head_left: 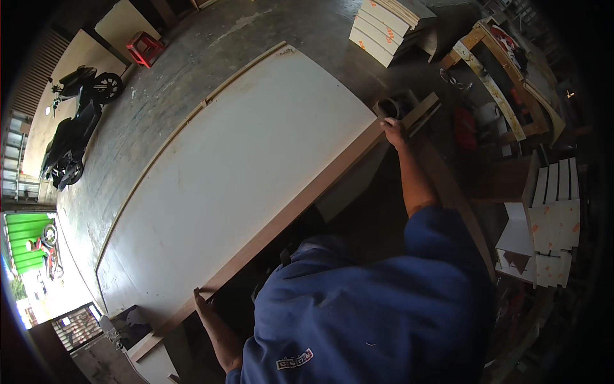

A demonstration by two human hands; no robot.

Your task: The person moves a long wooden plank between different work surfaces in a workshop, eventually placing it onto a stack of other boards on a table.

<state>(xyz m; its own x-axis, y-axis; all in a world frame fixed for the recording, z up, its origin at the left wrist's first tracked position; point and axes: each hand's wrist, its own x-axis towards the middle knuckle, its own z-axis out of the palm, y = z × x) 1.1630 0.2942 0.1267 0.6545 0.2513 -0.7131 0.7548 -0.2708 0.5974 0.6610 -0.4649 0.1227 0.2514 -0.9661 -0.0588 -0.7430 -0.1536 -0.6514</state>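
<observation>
A long, pale wooden plank (pixel 281 221) lies along the near edge of a large white worktop (pixel 236 153), its ends reaching past the top on both sides. Near the plank's left part, my left hand (pixel 201 302) grips its near edge, fingers partly hidden below. My right hand (pixel 394 131) is closed over the plank toward its far right end, beside the worktop's right corner. Just beyond that hand sits a round, dark-rimmed object (pixel 388 107), too dim to name.
A wooden strip (pixel 185 118) edges the worktop's far side. Stacked white boards (pixel 384 32) stand far right; a wooden frame (pixel 495 80) and more boards (pixel 553 224) are at right. A black motorcycle (pixel 77 125) and red stool (pixel 144 48) stand at left. A grey tool (pixel 110 328) is near the left end.
</observation>
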